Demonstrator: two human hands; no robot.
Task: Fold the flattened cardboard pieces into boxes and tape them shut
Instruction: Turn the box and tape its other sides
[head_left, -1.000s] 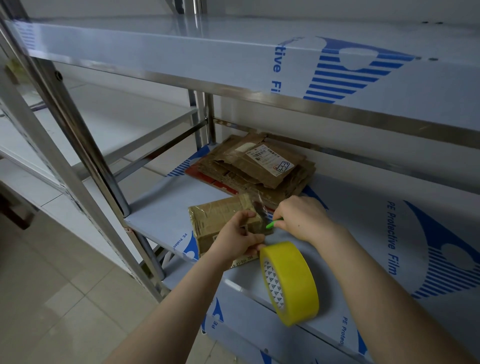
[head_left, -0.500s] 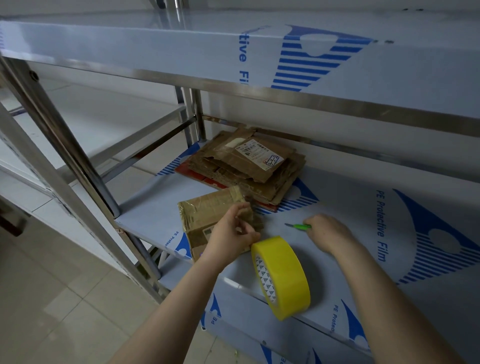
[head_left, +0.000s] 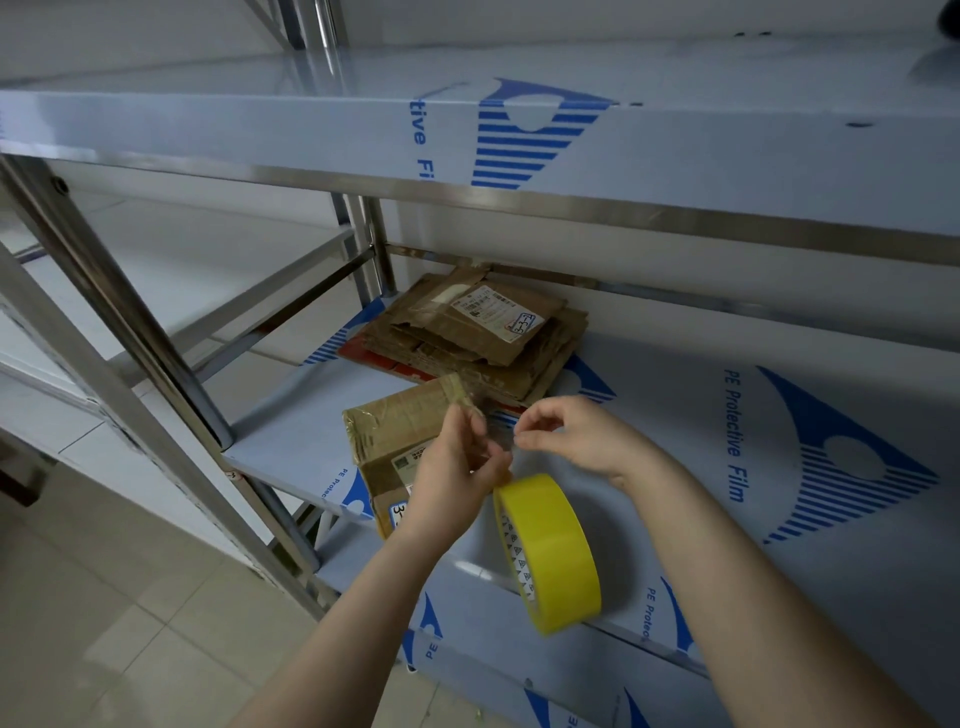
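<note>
Tape strip (head_left: 494, 434), clear and crinkled, runs between two pinching grips: left hand (head_left: 457, 478) grasps it just above the yellow tape roll (head_left: 553, 558), right hand (head_left: 576, 436) grasps its right end. Taped box (head_left: 395, 431) sits at the shelf's (head_left: 675, 415) near left edge, with the flattened cardboard stack (head_left: 467, 338) farther back.

A storeroom: steel shelving (head_left: 675, 218) under protective film, used flattened cardboard (head_left: 467, 338) stacked, tiled floor (head_left: 104, 623).

Dim, cool light; soft glare on upper shelf (head_left: 311, 111); wide-angle bending at edges.
</note>
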